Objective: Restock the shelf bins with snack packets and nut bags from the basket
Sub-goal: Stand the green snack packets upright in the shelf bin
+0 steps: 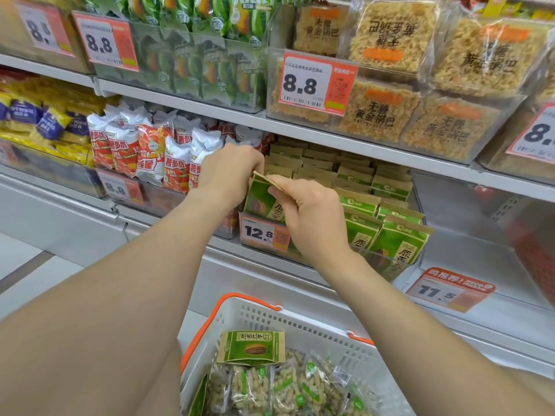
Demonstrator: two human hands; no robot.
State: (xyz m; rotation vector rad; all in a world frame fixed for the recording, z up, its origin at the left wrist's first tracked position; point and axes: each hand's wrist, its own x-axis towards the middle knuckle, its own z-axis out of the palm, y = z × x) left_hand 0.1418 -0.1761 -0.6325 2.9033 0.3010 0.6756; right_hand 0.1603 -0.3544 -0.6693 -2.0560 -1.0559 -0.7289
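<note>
Both hands are at the middle shelf bin (387,259) of green-and-kraft seed bags. My right hand (312,214) pinches the kraft top of one green seed bag (261,199) standing at the bin's front left, above the 12.8 price tag (264,234). My left hand (231,172) has its fingers curled at the same bag's upper left edge and against the rows behind. Below, the white basket (261,319) with orange handles holds another green seed bag (250,346) lying on several clear nut bags (270,388).
Left of the seed bin stand white-and-red snack packets (150,151) in a bin. The shelf above carries clear bins of green packets (192,64) and rice-crisp packs (384,112). An empty shelf space with an 11.5 tag (450,291) lies to the right.
</note>
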